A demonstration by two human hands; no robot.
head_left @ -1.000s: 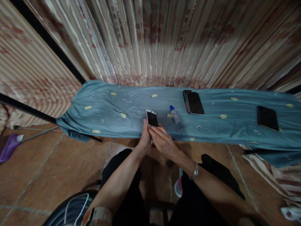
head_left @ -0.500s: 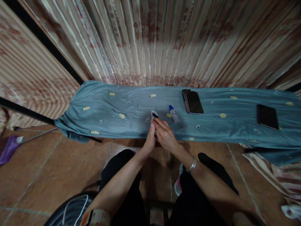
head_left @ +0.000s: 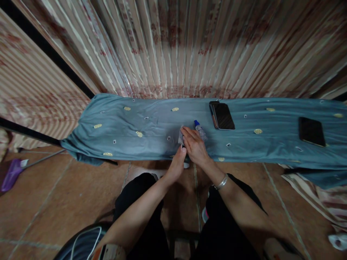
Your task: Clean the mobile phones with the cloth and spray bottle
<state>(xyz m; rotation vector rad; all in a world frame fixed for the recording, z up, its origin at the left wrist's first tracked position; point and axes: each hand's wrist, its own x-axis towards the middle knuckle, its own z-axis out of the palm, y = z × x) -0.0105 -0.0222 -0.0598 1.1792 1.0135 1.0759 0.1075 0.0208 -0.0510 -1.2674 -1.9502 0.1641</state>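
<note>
Close together at the front edge of the teal cloth (head_left: 154, 144) are both my hands. My left hand (head_left: 177, 163) is closed on a small dark item that I cannot make out, mostly hidden between the hands. Over its upper part, my right hand (head_left: 195, 146) presses a pale grey cloth or wipe (head_left: 180, 135) with bent fingers. Just beyond my right hand lies a clear bottle with a blue cap (head_left: 200, 129), partly covered by that hand.
Behind the bottle to the right lies a stack of dark flat devices (head_left: 223, 116). Another black device (head_left: 311, 131) rests further right. Striped curtains (head_left: 173, 47) hang behind the cloth. A purple dustpan (head_left: 12, 175) is on the floor at left.
My hands have shifted slightly right. My right hand has moved up over the item, and the pale cloth now shows where the item's dark and white end was visible.
</note>
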